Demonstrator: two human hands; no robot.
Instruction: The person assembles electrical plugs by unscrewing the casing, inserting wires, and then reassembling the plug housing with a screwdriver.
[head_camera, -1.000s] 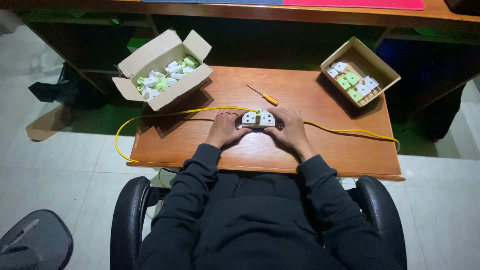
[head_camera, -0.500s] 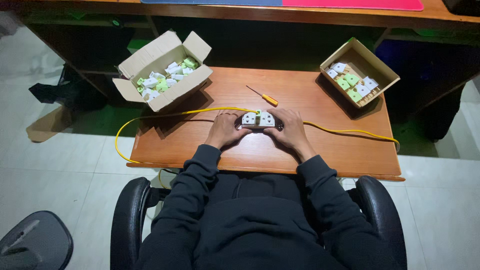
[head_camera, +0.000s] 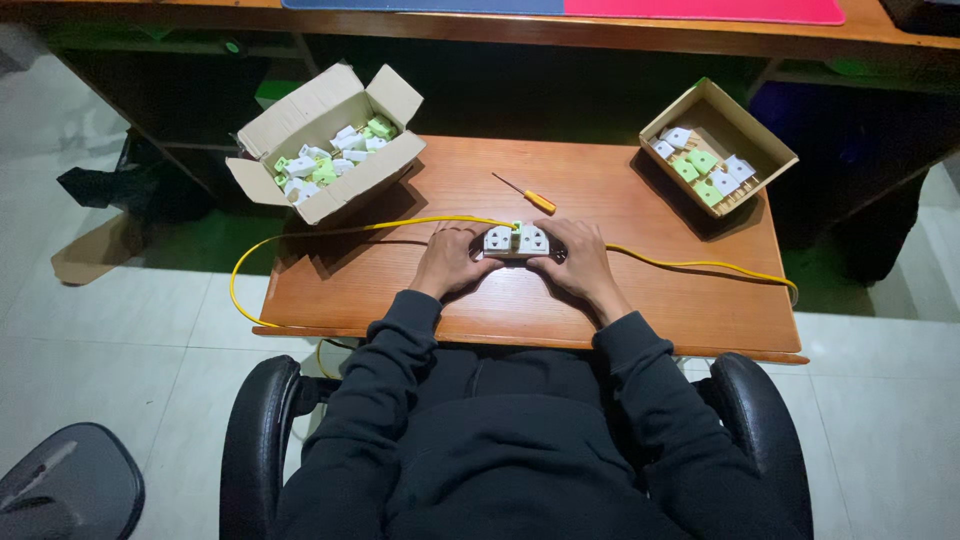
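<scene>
Right now the person is sitting at a small wooden table (head_camera: 640, 300) and is holding a white socket unit (head_camera: 516, 240) between both hands, near the middle of the tabletop and a little closer to the front edge. The left hand (head_camera: 448, 262) is closing around the left end of the unit and the right hand (head_camera: 578, 262) around the right end; the fingers of both are clamped on it, and the unit is lying flat with its face up. A small green part is showing at its top edge, but I cannot tell what the thumbs are pressing.

A yellow cable (head_camera: 350, 228) is running across the tabletop from the left edge, behind the hands, to the right edge, and it seems to be passing just at the unit. An orange-handled screwdriver (head_camera: 528, 194) is lying just beyond the hands, toward the back edge, and nobody is touching it.

To do this step well, I think the person is needing equal pressure from both sides, so the unit is not tilting, and the cable should be staying slack and not pulling the piece away.

At the back left corner an open cardboard box (head_camera: 330, 140) is holding white and green parts. At the back right corner a shallow cardboard tray (head_camera: 765, 150) is holding several more parts of the same colours.
</scene>
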